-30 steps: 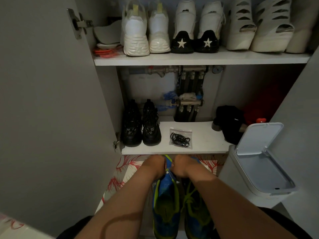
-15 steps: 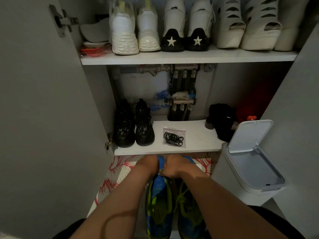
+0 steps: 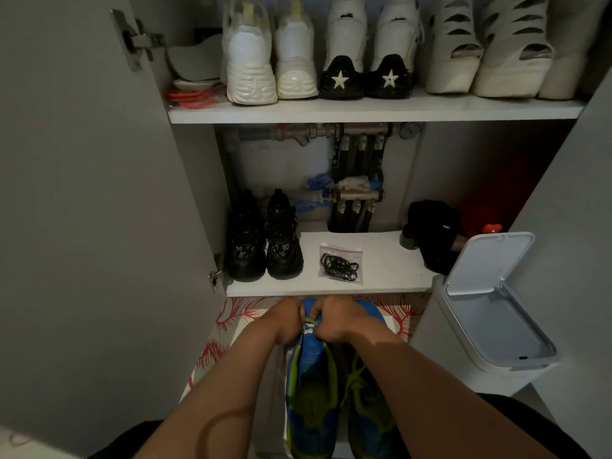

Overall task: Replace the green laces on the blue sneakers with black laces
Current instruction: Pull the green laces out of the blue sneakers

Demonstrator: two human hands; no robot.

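I'm watching both hands, left hand [image 3: 287, 321] and right hand [image 3: 334, 321], pinching the green lace [image 3: 309, 323] of the left sneaker [image 3: 311, 392]; black laces [image 3: 339, 265] at twelve o'clock are lying bagged, untouched.

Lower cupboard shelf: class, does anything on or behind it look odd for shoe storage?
Yes. Behind the lower shelf, bare plumbing pipes with valves run down the back wall, wrapped partly in blue material. A small clear bag of black laces lies loose beside the black sneakers. Nothing looks spilled or damaged.

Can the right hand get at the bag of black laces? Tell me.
Probably yes. The bag lies at the open front of the lower shelf, just beyond the right hand, nothing between; but that hand is busy on the green lace.
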